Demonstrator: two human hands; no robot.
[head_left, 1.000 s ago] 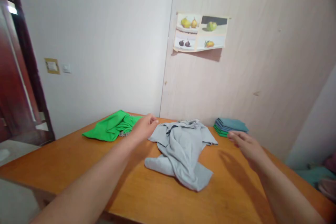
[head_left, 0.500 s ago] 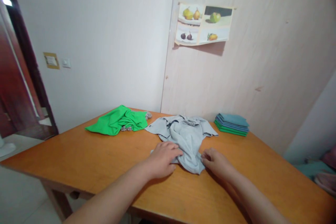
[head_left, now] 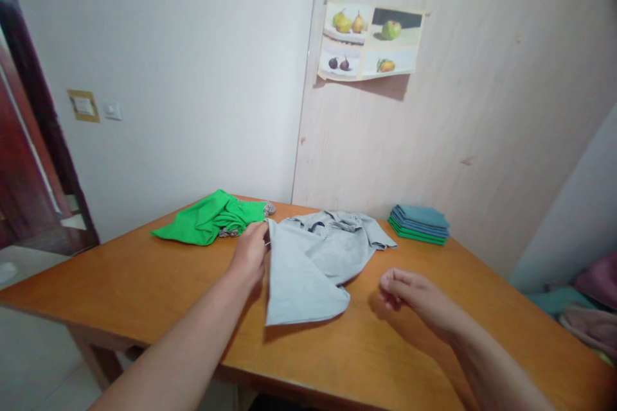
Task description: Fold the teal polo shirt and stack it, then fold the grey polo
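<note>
A light grey short-sleeved shirt lies rumpled on the wooden table, its collar toward the wall. My left hand is closed on the shirt's left edge and holds it up, so a broad flap of cloth hangs toward me. Part of those fingers is hidden behind the fabric. Off the shirt's right side, my right hand hovers over the tabletop with curled fingers, apart from the cloth, and nothing shows in it.
A crumpled green garment with some patterned cloth lies at the back left. Folded blue and green cloths form a neat stack at the back right. Behind the table, a fruit picture sheet hangs on the wall.
My left hand has moved left and up with the shirt's edge, spreading the bunched lower cloth into a flap. The right hand has come away from the shirt, slightly to the right.
</note>
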